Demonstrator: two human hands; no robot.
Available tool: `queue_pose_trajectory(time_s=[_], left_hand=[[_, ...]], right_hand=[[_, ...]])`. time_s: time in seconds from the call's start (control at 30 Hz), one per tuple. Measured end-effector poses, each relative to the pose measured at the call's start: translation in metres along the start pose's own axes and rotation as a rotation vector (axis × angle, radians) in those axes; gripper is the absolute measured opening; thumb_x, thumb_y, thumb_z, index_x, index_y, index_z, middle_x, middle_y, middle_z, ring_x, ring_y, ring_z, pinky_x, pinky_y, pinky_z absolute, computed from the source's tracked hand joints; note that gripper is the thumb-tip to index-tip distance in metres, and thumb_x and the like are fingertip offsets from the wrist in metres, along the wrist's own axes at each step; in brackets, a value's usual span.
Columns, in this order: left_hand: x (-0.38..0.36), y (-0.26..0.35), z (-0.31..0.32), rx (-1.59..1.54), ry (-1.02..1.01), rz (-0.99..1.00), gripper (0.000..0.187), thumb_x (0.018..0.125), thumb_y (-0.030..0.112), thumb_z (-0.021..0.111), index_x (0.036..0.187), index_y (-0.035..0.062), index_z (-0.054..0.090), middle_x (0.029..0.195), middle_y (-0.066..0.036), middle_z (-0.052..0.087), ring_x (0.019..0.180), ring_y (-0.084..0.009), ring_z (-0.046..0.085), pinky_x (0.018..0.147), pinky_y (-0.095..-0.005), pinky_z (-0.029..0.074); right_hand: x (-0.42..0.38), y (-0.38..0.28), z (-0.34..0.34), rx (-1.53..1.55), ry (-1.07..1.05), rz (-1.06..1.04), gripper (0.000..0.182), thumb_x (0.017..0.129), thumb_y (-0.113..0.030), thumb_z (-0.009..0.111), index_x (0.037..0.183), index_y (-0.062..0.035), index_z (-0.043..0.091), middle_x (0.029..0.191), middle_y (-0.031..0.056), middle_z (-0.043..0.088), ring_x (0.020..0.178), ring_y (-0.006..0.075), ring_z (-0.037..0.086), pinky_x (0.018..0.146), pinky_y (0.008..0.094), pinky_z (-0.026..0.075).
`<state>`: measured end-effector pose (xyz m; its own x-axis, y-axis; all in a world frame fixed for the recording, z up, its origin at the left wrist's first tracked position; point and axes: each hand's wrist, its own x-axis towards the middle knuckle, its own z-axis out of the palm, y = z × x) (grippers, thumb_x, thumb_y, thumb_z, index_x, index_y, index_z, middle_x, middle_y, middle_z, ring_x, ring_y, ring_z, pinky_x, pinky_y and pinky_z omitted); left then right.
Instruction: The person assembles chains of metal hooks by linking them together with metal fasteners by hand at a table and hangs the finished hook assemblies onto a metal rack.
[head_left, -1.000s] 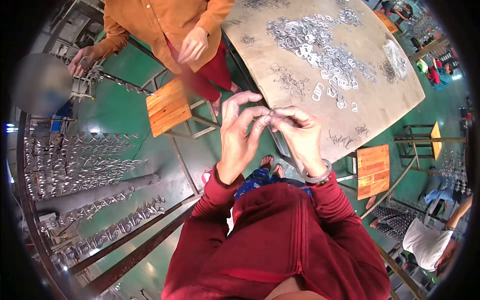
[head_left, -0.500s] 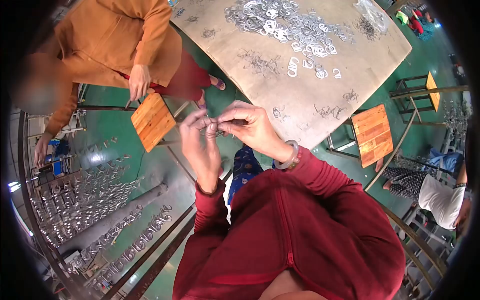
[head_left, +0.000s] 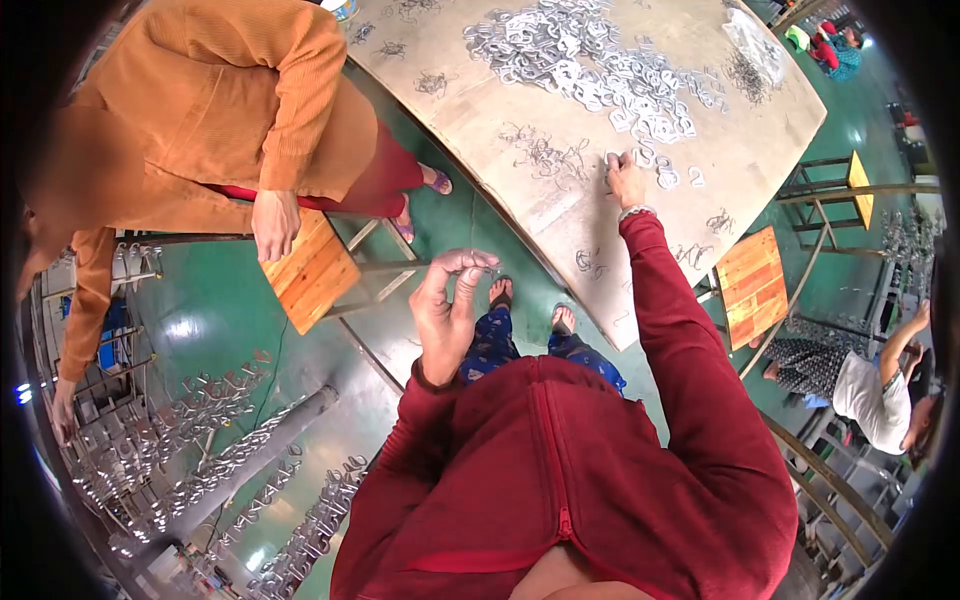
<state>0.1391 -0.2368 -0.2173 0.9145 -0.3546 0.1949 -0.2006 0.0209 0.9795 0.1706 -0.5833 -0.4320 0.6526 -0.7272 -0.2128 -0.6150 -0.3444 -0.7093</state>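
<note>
My left hand [head_left: 450, 315] is raised over the floor in front of my body, thumb and forefinger pinched around a small thin wire piece [head_left: 494, 271]. My right hand [head_left: 627, 184] reaches out onto the table [head_left: 540, 205]. Its fingertips are closed on a flat silvery metal piece [head_left: 611, 156], partly hidden by the fingers. Close by lie loose number-shaped metal pieces [head_left: 697, 177], one like a 2. Beyond them spreads a big pile of similar flat pieces [head_left: 560, 50]. Tangled thin wire hooks [head_left: 545, 152] lie left of my right hand.
A person in an orange jacket [head_left: 220, 110] stands at the left beside a wooden stool [head_left: 310, 275]. Another stool [head_left: 752, 285] is by the table's right side. Racks of hanging metal pieces [head_left: 170, 430] fill the lower left. A plastic bag [head_left: 755, 45] lies at the table's far corner.
My hands were together in front of me and have parted. The right one has moved forward and right onto the table, to the metal pieces. The left stays raised, pinching the wire piece.
</note>
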Motion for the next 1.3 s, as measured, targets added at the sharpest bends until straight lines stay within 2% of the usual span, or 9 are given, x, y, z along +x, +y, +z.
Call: queue_pose_trajectory(time_s=[0.07,0.17,0.27,0.37,0.57,0.7,1.07,1.17,1.3], left_hand=[[0.003,-0.009,-0.006,0.008,-0.015,0.007,0.006,0.090,-0.001,0.052,0.096,-0.0009,0.053,0.093,-0.011,0.061,0.090,-0.0179,0.059,0.081,-0.0307,0.048],[0.006,-0.020,-0.008,-0.037,-0.072,0.007,0.007,0.090,-0.001,0.052,0.097,-0.0007,0.054,0.094,-0.011,0.061,0.090,-0.0179,0.060,0.081,-0.0307,0.048],[0.008,-0.037,-0.006,-0.077,-0.141,0.040,0.008,0.090,-0.002,0.051,0.097,-0.0003,0.055,0.095,-0.011,0.062,0.090,-0.0180,0.060,0.080,-0.0308,0.049],[0.009,-0.031,0.007,-0.036,-0.172,-0.008,0.006,0.087,-0.003,0.054,0.092,-0.0020,0.058,0.088,-0.011,0.064,0.082,-0.0158,0.061,0.074,-0.0282,0.050],[0.008,-0.054,0.022,0.227,-0.229,0.158,0.005,0.086,0.000,0.057,0.090,-0.0016,0.059,0.087,-0.009,0.065,0.077,-0.0156,0.061,0.070,-0.0270,0.048],[0.007,-0.050,0.025,0.208,-0.179,0.119,0.009,0.078,0.002,0.065,0.086,0.0037,0.062,0.082,-0.009,0.064,0.077,-0.0277,0.059,0.071,-0.0352,0.046],[-0.004,-0.054,0.008,0.247,-0.253,0.101,0.008,0.079,0.002,0.062,0.086,0.0032,0.059,0.081,-0.007,0.065,0.079,-0.0279,0.059,0.073,-0.0359,0.044],[-0.008,-0.066,-0.002,0.284,-0.307,0.063,0.009,0.081,0.001,0.061,0.089,0.0028,0.059,0.084,-0.009,0.065,0.082,-0.0247,0.060,0.074,-0.0338,0.045],[-0.010,-0.077,-0.010,-0.026,-0.084,-0.030,0.019,0.082,0.002,0.063,0.101,0.0014,0.060,0.092,-0.012,0.065,0.084,-0.0148,0.061,0.071,-0.0313,0.048]], right_hand=[[-0.009,-0.011,-0.007,-0.228,0.022,-0.080,0.031,0.082,-0.021,0.059,0.103,0.0010,0.056,0.091,0.0193,0.063,0.090,0.0348,0.060,0.074,0.0430,0.049],[-0.015,0.007,-0.019,0.178,-0.119,0.055,0.047,0.080,-0.010,0.062,0.122,0.0038,0.046,0.086,0.0226,0.061,0.079,0.0249,0.064,0.068,0.0338,0.056],[-0.075,-0.031,-0.040,0.483,-0.082,0.033,0.057,0.075,0.007,0.062,0.127,0.0041,0.038,0.090,0.0210,0.058,0.085,0.0252,0.063,0.074,0.0348,0.056],[-0.134,-0.082,-0.051,0.863,-0.283,0.069,0.061,0.076,0.014,0.057,0.131,0.0026,0.031,0.089,0.0151,0.054,0.087,0.0274,0.062,0.078,0.0371,0.057],[-0.200,-0.141,-0.059,1.032,-0.429,0.024,0.017,0.078,0.000,0.067,0.094,0.0040,0.063,0.082,0.0107,0.066,0.080,0.0150,0.062,0.067,0.0263,0.052],[-0.219,-0.151,-0.063,1.012,-0.376,-0.037,0.017,0.077,-0.001,0.069,0.094,0.0031,0.067,0.081,0.0080,0.068,0.071,0.0108,0.062,0.064,0.0216,0.049],[-0.236,-0.143,-0.038,0.985,-0.352,0.015,0.019,0.078,0.001,0.068,0.096,0.0035,0.067,0.082,0.0078,0.068,0.069,0.0090,0.060,0.062,0.0211,0.048],[-0.242,-0.143,-0.034,1.000,-0.328,0.023,0.018,0.078,0.000,0.068,0.096,0.0043,0.067,0.078,0.0074,0.067,0.065,0.0092,0.059,0.059,0.0214,0.048],[-0.256,-0.149,-0.037,0.950,-0.326,0.089,0.018,0.078,0.000,0.068,0.095,0.0025,0.067,0.076,0.0061,0.067,0.064,0.0088,0.059,0.058,0.0219,0.048]])
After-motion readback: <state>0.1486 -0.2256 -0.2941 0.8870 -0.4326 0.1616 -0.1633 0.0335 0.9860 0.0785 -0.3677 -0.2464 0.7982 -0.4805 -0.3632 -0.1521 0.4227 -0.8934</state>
